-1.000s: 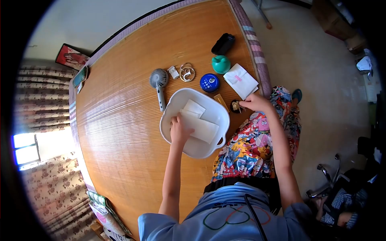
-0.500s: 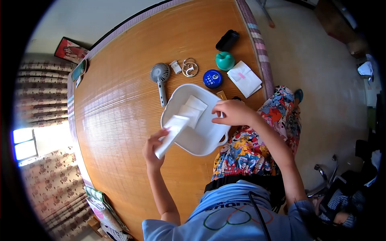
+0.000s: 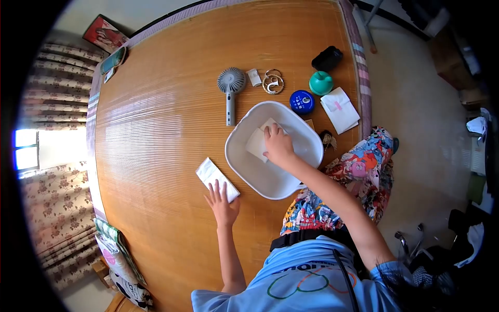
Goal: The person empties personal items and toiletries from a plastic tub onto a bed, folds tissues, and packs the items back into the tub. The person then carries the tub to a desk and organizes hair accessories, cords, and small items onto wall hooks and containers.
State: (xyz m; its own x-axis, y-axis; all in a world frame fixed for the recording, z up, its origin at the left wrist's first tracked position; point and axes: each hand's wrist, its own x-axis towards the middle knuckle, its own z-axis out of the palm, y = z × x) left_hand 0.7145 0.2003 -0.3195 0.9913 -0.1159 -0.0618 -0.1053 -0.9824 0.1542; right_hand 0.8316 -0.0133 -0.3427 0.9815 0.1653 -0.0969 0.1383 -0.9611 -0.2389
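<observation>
A white folded packet (image 3: 212, 174) lies on the mat left of the white basin (image 3: 275, 191). My left hand (image 3: 223, 204) rests on its lower end with the fingers spread. My right hand (image 3: 278, 145) reaches into the basin, its fingertips on the white folded papers (image 3: 255, 145) at the bottom. Its fingers are partly bent; whether they grip a paper is unclear. Behind the basin lie a grey handheld fan (image 3: 231, 86), a small white packet (image 3: 254, 77), bracelets (image 3: 273, 82) and a round blue tin (image 3: 302, 102).
Right of the tin are a green apple-shaped object (image 3: 321, 83), a black case (image 3: 327, 58) and a white folded cloth (image 3: 340, 110). A dark hair clip (image 3: 327, 139) sits beside the basin's right side. Folded bags (image 3: 117, 252) are at the lower left.
My left hand has taken the white packet out of the basin and laid it on the mat, its fingers now spread. My right hand has moved from beside the hair clip into the basin.
</observation>
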